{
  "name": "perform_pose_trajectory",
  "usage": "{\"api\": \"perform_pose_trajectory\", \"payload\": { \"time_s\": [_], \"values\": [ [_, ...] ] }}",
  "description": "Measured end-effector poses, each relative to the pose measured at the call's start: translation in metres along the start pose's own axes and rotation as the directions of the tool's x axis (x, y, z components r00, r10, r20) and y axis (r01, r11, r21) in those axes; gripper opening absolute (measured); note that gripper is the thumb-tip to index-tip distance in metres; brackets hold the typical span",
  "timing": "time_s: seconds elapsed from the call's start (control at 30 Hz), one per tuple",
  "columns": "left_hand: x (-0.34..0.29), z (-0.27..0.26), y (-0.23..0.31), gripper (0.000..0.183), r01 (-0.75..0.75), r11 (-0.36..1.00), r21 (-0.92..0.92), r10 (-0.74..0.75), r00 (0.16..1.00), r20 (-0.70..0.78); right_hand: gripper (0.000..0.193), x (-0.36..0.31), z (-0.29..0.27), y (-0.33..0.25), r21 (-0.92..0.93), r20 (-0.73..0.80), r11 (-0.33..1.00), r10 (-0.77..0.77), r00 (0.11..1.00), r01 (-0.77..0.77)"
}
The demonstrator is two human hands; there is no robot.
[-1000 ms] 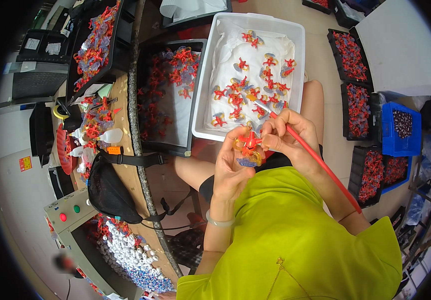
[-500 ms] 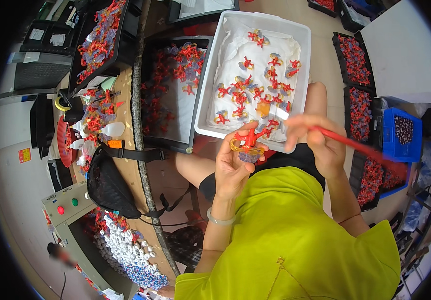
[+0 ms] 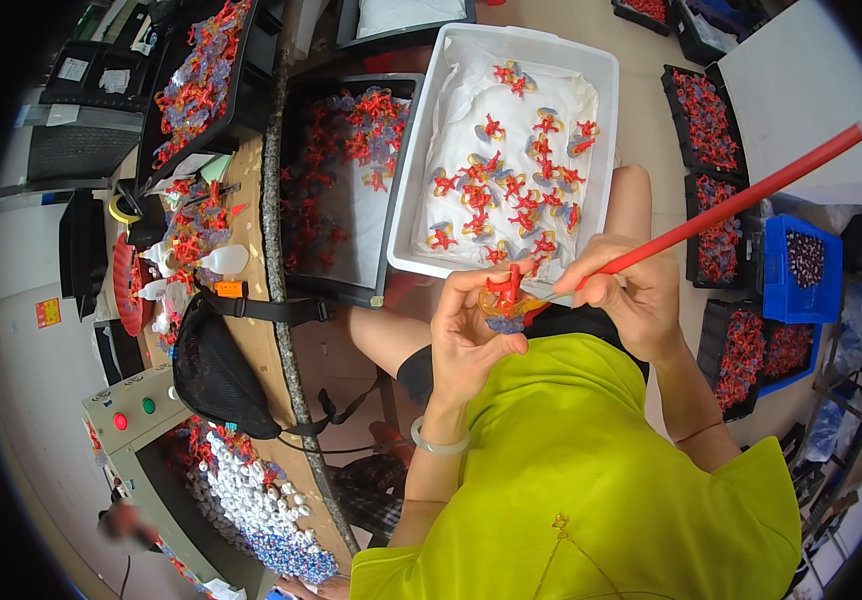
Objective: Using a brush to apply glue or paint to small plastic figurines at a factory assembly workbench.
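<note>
My left hand [image 3: 463, 345] pinches a small red toy figure [image 3: 504, 290] on a clear yellow and purple base, held just past the near end of the white tray [image 3: 406, 190]. My right hand [image 3: 646, 300] is closed round a long red-handled stick tool [image 3: 731, 207], its handle rising to the upper right. The tool's thin tip reaches the side of the toy figure's base; fingers partly hide the contact. Similar red figures [image 3: 478, 195] with yellow and purple parts lie spread on a white cloth in the tray.
Left of the tray sits a black crate [image 3: 301, 270] with more figures. A workbench [image 3: 286, 400] at left bears white bottles [image 3: 226, 260], a black mesh bag [image 3: 216, 365] and a machine with buttons [image 3: 121, 420]. Black crates [image 3: 716, 240] and a blue bin [image 3: 796, 305] stand at right.
My right hand has moved in towards the left, and the red tool has swung from sloping downward to pointing up right, its tip now at the figure. The orange-and-white blur over the tray is gone.
</note>
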State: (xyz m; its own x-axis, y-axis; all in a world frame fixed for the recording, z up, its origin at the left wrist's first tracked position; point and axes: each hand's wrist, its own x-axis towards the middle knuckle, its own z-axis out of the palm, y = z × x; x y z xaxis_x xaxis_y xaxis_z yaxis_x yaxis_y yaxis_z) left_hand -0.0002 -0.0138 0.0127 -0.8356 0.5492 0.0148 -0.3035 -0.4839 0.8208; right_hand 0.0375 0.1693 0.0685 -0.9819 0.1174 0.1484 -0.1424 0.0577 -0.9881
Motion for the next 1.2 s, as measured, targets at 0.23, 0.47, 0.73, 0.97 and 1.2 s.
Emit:
{"api": "perform_pose_trajectory", "payload": {
  "time_s": [0.23,0.47,0.73,0.97,1.2],
  "values": [
    [0.001,0.002,0.001,0.062,-0.062,0.986,0.152,0.056,0.997,0.043,0.012,0.005,-0.004,-0.007,-0.176,0.02,0.973,-0.149,0.989,0.15],
    [0.0,0.003,0.003,0.063,-0.016,0.987,0.162,0.025,0.998,-0.055,0.014,0.0,-0.007,-0.005,-0.235,-0.001,0.965,-0.119,0.993,0.115],
    [0.004,0.013,0.005,0.057,-0.108,0.854,0.509,0.202,0.971,-0.132,0.016,-0.001,0.01,-0.01,-0.3,0.02,0.886,-0.363,0.932,0.352],
    [0.003,0.017,0.006,0.049,-0.15,0.77,0.62,0.272,0.956,-0.107,0.01,0.001,0.014,-0.012,-0.413,0.025,0.815,-0.436,0.9,0.406],
    [0.005,0.023,0.01,0.055,-0.093,0.769,0.633,0.229,0.964,-0.136,0.009,0.005,0.02,-0.009,-0.369,-0.063,0.866,-0.387,0.92,0.339]
  ]
}}
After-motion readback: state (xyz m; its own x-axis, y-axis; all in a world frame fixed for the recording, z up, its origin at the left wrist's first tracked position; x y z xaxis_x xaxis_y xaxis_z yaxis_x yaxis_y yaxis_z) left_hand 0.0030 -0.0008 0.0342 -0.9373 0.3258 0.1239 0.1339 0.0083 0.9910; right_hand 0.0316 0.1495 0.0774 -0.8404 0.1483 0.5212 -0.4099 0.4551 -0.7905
